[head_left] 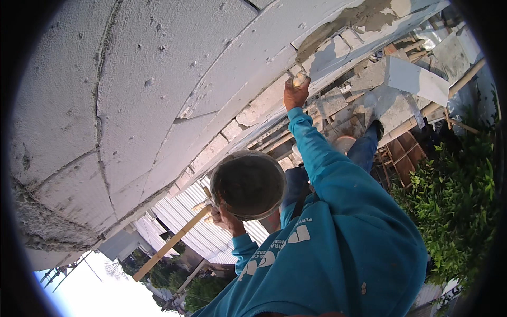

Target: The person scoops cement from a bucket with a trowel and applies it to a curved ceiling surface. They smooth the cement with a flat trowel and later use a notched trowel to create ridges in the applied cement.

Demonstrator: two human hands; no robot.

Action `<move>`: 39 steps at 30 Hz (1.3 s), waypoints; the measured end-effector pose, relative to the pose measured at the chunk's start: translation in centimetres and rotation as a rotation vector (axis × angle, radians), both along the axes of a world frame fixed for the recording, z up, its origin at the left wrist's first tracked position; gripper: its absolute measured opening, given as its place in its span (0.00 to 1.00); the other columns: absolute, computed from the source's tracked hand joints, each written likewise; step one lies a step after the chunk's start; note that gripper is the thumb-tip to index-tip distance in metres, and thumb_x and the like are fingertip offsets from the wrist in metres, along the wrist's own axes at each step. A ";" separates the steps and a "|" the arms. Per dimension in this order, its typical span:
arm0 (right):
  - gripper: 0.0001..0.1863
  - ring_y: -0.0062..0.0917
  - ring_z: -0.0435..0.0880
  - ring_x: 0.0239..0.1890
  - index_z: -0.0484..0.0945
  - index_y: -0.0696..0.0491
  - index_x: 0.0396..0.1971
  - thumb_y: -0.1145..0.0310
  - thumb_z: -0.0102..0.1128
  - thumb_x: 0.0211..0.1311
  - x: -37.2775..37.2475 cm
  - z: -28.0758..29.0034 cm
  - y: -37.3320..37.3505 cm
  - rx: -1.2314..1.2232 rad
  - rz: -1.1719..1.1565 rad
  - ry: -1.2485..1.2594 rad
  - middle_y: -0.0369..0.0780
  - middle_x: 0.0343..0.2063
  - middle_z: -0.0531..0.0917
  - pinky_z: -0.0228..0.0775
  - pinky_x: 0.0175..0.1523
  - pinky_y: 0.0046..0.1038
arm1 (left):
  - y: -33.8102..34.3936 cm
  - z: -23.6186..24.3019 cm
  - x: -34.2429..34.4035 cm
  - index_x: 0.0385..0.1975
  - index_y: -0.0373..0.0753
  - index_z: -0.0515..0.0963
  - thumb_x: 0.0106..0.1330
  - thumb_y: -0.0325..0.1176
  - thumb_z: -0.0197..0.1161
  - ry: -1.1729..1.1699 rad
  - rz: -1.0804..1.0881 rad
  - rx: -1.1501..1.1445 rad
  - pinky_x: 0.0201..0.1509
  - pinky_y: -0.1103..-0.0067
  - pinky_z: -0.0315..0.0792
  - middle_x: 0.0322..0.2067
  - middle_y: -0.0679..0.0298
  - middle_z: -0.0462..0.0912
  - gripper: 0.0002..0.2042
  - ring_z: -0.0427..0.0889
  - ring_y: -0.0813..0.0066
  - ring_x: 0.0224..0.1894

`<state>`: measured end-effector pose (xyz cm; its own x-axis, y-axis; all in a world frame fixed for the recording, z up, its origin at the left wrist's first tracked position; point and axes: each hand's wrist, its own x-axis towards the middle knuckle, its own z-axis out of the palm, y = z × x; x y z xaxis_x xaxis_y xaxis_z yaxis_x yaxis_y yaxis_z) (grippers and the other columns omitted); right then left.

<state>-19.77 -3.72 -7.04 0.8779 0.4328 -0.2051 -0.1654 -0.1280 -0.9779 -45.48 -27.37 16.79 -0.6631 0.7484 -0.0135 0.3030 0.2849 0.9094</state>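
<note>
A round dark bucket (pixel 248 186) with a grey, mortar-smeared rim and inside is held up in front of my body. My left hand (pixel 227 220) grips its lower left side. A flat wooden strip (pixel 171 244) runs out beside that hand; whether the hand holds it too, I cannot tell. My right arm reaches up and forward, and my right hand (pixel 296 95) is closed at the lower part of the pale block wall (pixel 211 79). Something small, pale and yellowish (pixel 299 79) shows at its fingertips, its kind unclear. Beside that hand, wet grey mortar (pixel 338 31) is smeared over the blocks.
Under my feet lie bamboo poles (pixel 412 124) and rough boards (pixel 364 79) of a platform. A light panel (pixel 417 79) rests on it at the right. Leafy bushes (pixel 449 195) grow below, and a corrugated roof (pixel 185 227) lies lower left.
</note>
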 end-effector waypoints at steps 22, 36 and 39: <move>0.24 0.22 0.74 0.20 0.58 0.55 0.43 0.62 0.62 0.58 -6.5 17.7 -16.4 -0.176 0.812 0.694 0.40 0.27 0.74 0.70 0.24 0.24 | 0.6 -2.5 -2.2 0.17 0.39 0.66 0.54 0.28 0.63 0.023 0.204 -0.003 0.27 0.79 0.56 0.19 0.74 0.64 0.11 0.59 0.83 0.23; 0.21 0.48 0.83 0.35 0.69 0.63 0.46 0.70 0.61 0.53 7.0 22.5 -9.0 -0.416 1.831 -1.205 0.55 0.33 0.81 0.76 0.39 0.43 | 7.8 3.3 4.8 0.20 0.35 0.75 0.51 0.27 0.64 0.223 -0.316 0.151 0.27 0.81 0.67 0.15 0.68 0.74 0.05 0.71 0.84 0.20; 0.21 0.49 0.84 0.33 0.70 0.63 0.45 0.73 0.61 0.52 8.6 24.0 -8.6 -0.427 1.897 -1.161 0.53 0.28 0.82 0.77 0.38 0.44 | 9.3 6.1 6.4 0.18 0.36 0.73 0.50 0.24 0.64 0.339 -0.420 0.295 0.21 0.81 0.64 0.13 0.66 0.71 0.06 0.68 0.81 0.15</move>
<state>-11.13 -12.33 16.99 -0.5867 0.7286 -0.3534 0.7966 0.4409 -0.4135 -39.12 -18.08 22.93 -0.2421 0.8867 0.3939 0.6206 -0.1706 0.7653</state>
